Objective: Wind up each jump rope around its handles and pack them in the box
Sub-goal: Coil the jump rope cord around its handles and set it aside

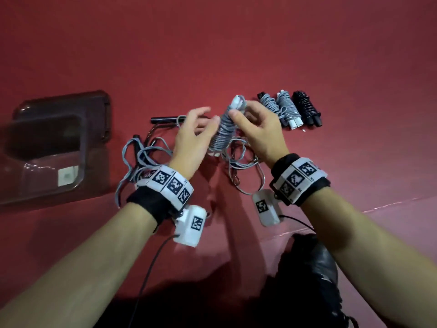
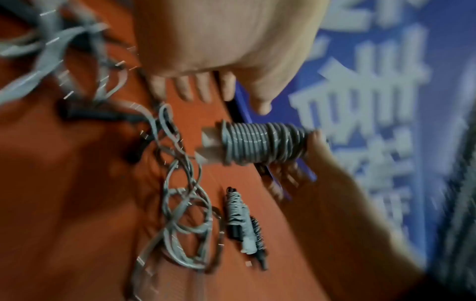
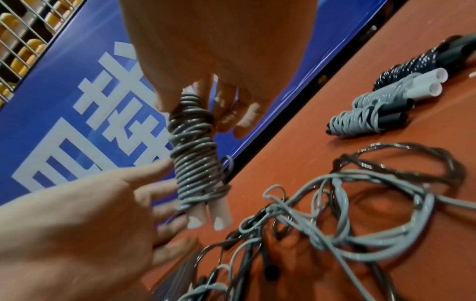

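A grey jump rope wound around its white handles (image 1: 223,131) is held upright above the red table. My right hand (image 1: 238,112) pinches its upper end between thumb and fingers; the right wrist view shows this grip (image 3: 203,101) on the bundle (image 3: 197,160). My left hand (image 1: 205,119) is beside the bundle with fingers straight and spread, holding nothing. In the left wrist view its fingers (image 2: 195,87) are a little apart from the coil (image 2: 262,142). Loose grey and dark ropes (image 1: 146,152) lie tangled under both hands.
Three wound ropes (image 1: 288,107), two grey and one black, lie side by side at the back right (image 3: 386,101). A clear plastic box (image 1: 54,147) stands at the left. A loose black handle (image 1: 165,120) lies behind my left hand. A dark bag (image 1: 312,268) is near the table's front edge.
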